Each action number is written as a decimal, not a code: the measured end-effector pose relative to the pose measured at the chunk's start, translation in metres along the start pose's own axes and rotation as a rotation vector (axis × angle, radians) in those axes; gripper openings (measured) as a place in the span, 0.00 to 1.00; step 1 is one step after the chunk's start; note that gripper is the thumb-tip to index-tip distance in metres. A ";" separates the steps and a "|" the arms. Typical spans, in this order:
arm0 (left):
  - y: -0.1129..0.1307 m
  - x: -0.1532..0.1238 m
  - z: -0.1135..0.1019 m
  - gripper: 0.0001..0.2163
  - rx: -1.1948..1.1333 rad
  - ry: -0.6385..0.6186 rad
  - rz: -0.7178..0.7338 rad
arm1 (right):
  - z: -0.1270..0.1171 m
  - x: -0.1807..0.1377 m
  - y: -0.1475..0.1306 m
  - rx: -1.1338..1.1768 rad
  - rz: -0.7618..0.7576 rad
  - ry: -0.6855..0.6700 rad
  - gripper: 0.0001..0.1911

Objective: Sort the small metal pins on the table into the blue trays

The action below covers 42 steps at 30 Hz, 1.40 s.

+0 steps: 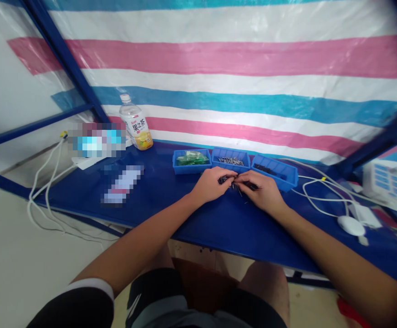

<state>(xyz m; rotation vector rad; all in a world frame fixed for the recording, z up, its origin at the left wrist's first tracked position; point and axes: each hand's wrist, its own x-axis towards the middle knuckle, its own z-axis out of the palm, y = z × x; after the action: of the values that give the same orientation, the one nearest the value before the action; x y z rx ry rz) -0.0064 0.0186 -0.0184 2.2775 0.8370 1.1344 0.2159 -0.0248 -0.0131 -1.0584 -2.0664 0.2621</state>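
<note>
My left hand and my right hand meet fingertip to fingertip just above the blue tabletop. The left is curled around several small dark, shiny pieces. My right fingers are pinched where the hands meet, with something dark partly showing under the palm; its kind is hidden. A few thin metal pins show below the fingertips. Behind the hands stand a left blue bin holding green, plastic-looking pieces, a middle blue bin of silvery metal pins or screws, and a right blue bin with small black parts.
A labelled drink bottle stands at the back left, near a blurred-out phone-like object. White cables, a round white device and a power strip lie right. Blue frame posts and a striped sheet bound the desk.
</note>
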 end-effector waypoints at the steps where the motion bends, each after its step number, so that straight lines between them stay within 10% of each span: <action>1: 0.000 0.000 -0.001 0.11 -0.001 0.010 -0.002 | 0.000 0.000 -0.001 0.003 -0.002 0.000 0.07; 11: -0.004 0.001 0.002 0.05 -0.281 0.131 -0.141 | -0.002 0.001 -0.003 -0.020 0.035 0.042 0.06; 42: 0.000 -0.001 0.005 0.10 -0.565 -0.033 -0.180 | 0.005 -0.004 -0.001 0.104 0.172 -0.023 0.08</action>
<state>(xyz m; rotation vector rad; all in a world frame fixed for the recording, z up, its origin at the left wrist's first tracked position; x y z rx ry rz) -0.0022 0.0176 -0.0218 1.7167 0.5967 1.0806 0.2130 -0.0273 -0.0184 -1.1749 -1.9619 0.4650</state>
